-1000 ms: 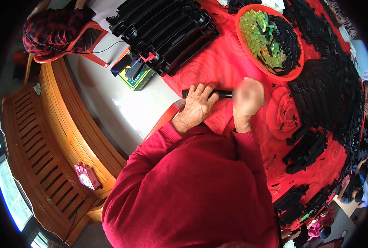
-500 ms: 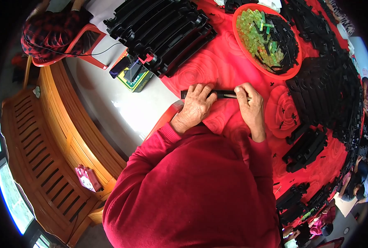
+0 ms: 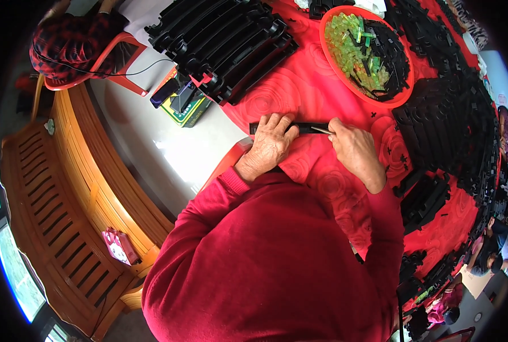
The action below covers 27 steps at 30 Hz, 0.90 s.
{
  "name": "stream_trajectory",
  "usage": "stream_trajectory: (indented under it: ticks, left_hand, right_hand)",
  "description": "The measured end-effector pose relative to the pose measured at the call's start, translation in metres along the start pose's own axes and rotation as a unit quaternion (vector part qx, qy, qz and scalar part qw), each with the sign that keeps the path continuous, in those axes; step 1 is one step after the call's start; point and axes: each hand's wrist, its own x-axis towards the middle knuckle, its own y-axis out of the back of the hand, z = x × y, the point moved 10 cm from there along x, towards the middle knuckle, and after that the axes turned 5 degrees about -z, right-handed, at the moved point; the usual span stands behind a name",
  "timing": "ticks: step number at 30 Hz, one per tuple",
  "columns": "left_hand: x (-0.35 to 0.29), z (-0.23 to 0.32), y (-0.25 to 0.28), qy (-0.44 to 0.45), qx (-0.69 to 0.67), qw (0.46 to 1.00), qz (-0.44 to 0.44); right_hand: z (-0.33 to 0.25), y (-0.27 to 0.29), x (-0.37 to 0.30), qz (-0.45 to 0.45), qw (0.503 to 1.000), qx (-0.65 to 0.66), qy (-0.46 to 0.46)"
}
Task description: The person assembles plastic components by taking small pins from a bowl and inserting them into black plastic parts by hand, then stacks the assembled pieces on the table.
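Left hand [image 3: 271, 142] fingers curled over long black strip [image 3: 305, 127], pinning it on red counter [image 3: 299, 97]. Right hand [image 3: 353, 149] fingers pinch strip's far end. Red bowl [image 3: 403, 97] just beyond fingertips.

The long black plastic strip [image 3: 299, 127] I'm working on lies flat on the red tablecloth [image 3: 299, 91], running left to right just below the orange bowl [image 3: 403, 100]. It is narrow and straight. My left hand [image 3: 270, 142] covers its left part, its end poking out beyond my fingers; my right hand [image 3: 353, 149] meets its right end.
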Motion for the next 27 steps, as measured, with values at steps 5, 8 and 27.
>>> stream_trajectory:
  ticks: [5, 8, 27]
  left_hand:
    - [0.000, -0.001, -0.001, 0.000, -0.001, 1.000, -0.006]
    - [-0.001, -0.003, -0.007, 0.008, -0.018, 1.000, -0.021]
    - [0.001, -0.001, -0.003, -0.006, -0.017, 1.000, -0.016]
  right_hand:
    - [-0.013, 0.003, -0.003, 0.022, 0.995, -0.092, 0.039]
    - [-0.012, 0.008, -0.002, 0.051, 0.994, -0.084, 0.047]
    - [-0.013, 0.001, 0.014, 0.018, 0.995, -0.080, 0.061]
